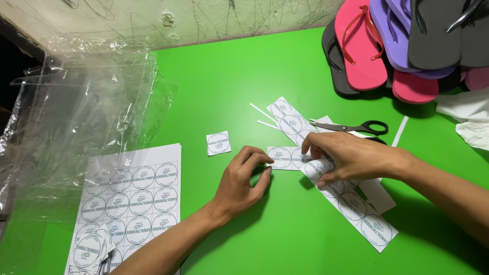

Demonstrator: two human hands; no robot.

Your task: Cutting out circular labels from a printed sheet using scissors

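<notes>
On a bright green table [244, 76], seen from above, two bare hands are met near the middle. The left hand [242, 181] is curled, its fingertips pressed on the near end of a short label strip [285, 158] of white paper printed with round marks; whether the strip is pinched or merely pinned down cannot be told. The right hand [351, 158] is closed narrowly on a curled label [317, 168], which is held between thumb and fingers just beside the short strip and above a long strip [359, 211] running toward 5 o'clock. More cut strips [288, 119] lie at 12 o'clock from the hands, with thin white offcuts [265, 114] beside them. Black-handled scissors [356, 126] are laid closed at 1 o'clock, touching the strips. A single square label [218, 143] is set apart at 10 o'clock. At 8 o'clock a full sheet [135, 196] of round labels rests on a stack, partly overlapped by clear plastic bags [76, 112] that are heaped along the left edge, and loose cut labels [89, 249] are piled on its near corner. At 2 o'clock a pile of flip-flops [402, 40] in pink, purple, grey and black is stacked at the table's far right corner, with white cloth [466, 114] just below it. Behind the table a worn, cream wall [204, 20] marked with scratches is seen, and a dark gap shows at the far left.
</notes>
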